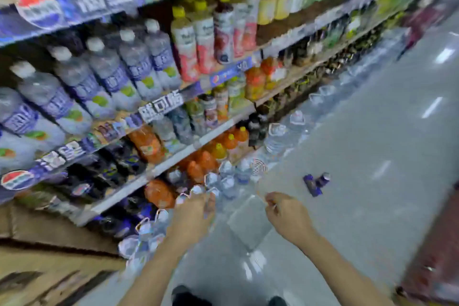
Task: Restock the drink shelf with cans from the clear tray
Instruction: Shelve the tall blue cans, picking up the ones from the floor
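The picture is smeared by motion. A clear tray hangs above the floor between my hands, and nothing shows inside it. My left hand curls around its left edge. My right hand pinches its right edge. Two dark blue cans lie on the grey floor to the right, beyond my right hand. The drink shelf runs along the left, its tiers packed with water, juice and dark soda bottles.
Packs of water bottles line the floor at the shelf's base, close to my left hand. A cardboard box stands at the lower left. A dark red object fills the lower right. My shoes show at the bottom.
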